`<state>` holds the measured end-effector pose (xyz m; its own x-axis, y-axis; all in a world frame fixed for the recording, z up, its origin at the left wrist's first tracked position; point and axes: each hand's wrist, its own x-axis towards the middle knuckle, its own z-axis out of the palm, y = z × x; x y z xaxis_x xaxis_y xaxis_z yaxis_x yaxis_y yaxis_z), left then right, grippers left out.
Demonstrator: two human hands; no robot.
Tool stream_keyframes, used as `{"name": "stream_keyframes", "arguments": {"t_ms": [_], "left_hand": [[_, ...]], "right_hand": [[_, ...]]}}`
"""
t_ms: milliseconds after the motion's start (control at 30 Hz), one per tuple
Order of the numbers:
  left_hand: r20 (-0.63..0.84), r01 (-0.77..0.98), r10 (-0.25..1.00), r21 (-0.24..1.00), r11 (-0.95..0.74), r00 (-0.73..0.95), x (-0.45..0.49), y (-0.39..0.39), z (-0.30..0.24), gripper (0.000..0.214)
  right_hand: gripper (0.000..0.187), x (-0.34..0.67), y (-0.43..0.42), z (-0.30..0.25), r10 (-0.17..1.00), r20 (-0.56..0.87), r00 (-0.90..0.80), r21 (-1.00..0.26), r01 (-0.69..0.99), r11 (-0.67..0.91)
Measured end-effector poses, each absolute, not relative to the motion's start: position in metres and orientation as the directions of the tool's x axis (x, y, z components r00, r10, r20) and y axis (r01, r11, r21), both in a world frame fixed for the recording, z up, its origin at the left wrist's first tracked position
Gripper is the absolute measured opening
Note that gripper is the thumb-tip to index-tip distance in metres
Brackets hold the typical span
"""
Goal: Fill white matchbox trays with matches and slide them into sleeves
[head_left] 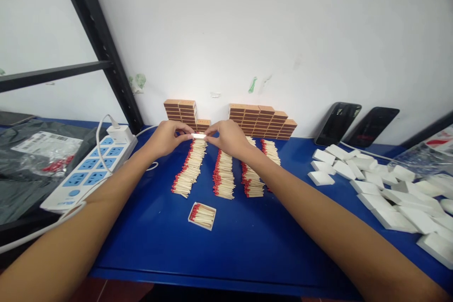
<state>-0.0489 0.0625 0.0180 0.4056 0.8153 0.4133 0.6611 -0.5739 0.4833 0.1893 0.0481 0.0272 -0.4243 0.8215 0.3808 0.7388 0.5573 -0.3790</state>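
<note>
Both my hands reach to the back of the blue table (159,236). My left hand (166,137) and my right hand (228,138) pinch the two ends of a small white matchbox tray (198,136), held just above the far end of a row of red-tipped matches (189,167). More match rows (223,174) lie to the right of it. An open white tray filled with matches (202,215) sits nearer to me. Stacks of brown matchboxes (262,121) line the wall behind my hands.
A white power strip (90,172) with blue sockets lies at the left, beside a grey plastic bag (31,160). Several empty white trays (389,188) are heaped at the right. Two dark phones (338,122) lean against the wall. A black shelf frame (99,42) rises at the left.
</note>
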Motion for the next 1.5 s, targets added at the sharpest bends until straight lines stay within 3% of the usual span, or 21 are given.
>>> {"name": "stream_keyframes", "arguments": {"t_ms": [467, 667, 733, 867, 967, 1067, 1167, 1233, 1367, 1433, 1500], "left_hand": [[0.573, 0.700, 0.765, 0.415, -0.581, 0.295, -0.048, 0.060, 0.020, 0.024], [0.564, 0.763, 0.753, 0.302, -0.571, 0.340, -0.048, 0.058, 0.020, 0.029], [0.557, 0.777, 0.737, 0.237, -0.583, 0.383, -0.048, 0.060, 0.018, 0.029], [0.549, 0.766, 0.701, 0.160, -0.622, 0.455, -0.043, 0.061, 0.017, 0.027], [0.549, 0.738, 0.719, 0.249, -0.627, 0.425, -0.038, 0.057, 0.020, 0.027], [0.550, 0.724, 0.752, 0.342, -0.600, 0.363, -0.032, 0.053, 0.022, 0.027], [0.553, 0.724, 0.763, 0.366, -0.584, 0.336, -0.029, 0.050, 0.022, 0.028], [0.543, 0.726, 0.768, 0.368, -0.581, 0.340, -0.028, 0.049, 0.022, 0.027], [0.511, 0.736, 0.789, 0.377, -0.563, 0.341, -0.028, 0.047, 0.023, 0.027], [0.512, 0.735, 0.790, 0.381, -0.561, 0.338, -0.030, 0.046, 0.024, 0.027], [0.524, 0.735, 0.784, 0.377, -0.564, 0.333, -0.031, 0.045, 0.026, 0.027]], "right_hand": [[0.019, 0.194, 0.045, 0.046, 0.770, 0.449, -0.453, -0.197, 0.790, 0.580], [0.017, 0.260, 0.018, 0.096, 0.788, 0.543, -0.290, -0.362, 0.766, 0.531], [0.018, 0.303, -0.001, 0.103, 0.833, 0.516, -0.199, -0.386, 0.815, 0.433], [0.020, 0.401, -0.040, 0.091, 0.937, 0.337, 0.092, -0.474, 0.876, 0.084], [0.019, 0.457, -0.059, 0.067, 0.922, 0.263, 0.285, -0.489, 0.863, -0.128], [0.020, 0.480, -0.068, 0.047, 0.913, 0.205, 0.352, -0.426, 0.872, -0.241], [0.009, 0.461, -0.075, 0.043, 0.904, 0.315, 0.290, -0.313, 0.931, -0.189], [0.014, 0.424, -0.081, 0.046, 0.911, 0.376, 0.170, -0.314, 0.948, -0.048], [0.023, 0.317, -0.103, 0.051, 0.917, 0.289, -0.274, -0.517, 0.762, 0.390], [0.025, 0.266, -0.114, 0.047, 0.855, 0.221, -0.469, -0.487, 0.706, 0.514], [0.042, 0.228, -0.121, 0.039, 0.804, 0.139, -0.578, -0.398, 0.711, 0.580]]}}
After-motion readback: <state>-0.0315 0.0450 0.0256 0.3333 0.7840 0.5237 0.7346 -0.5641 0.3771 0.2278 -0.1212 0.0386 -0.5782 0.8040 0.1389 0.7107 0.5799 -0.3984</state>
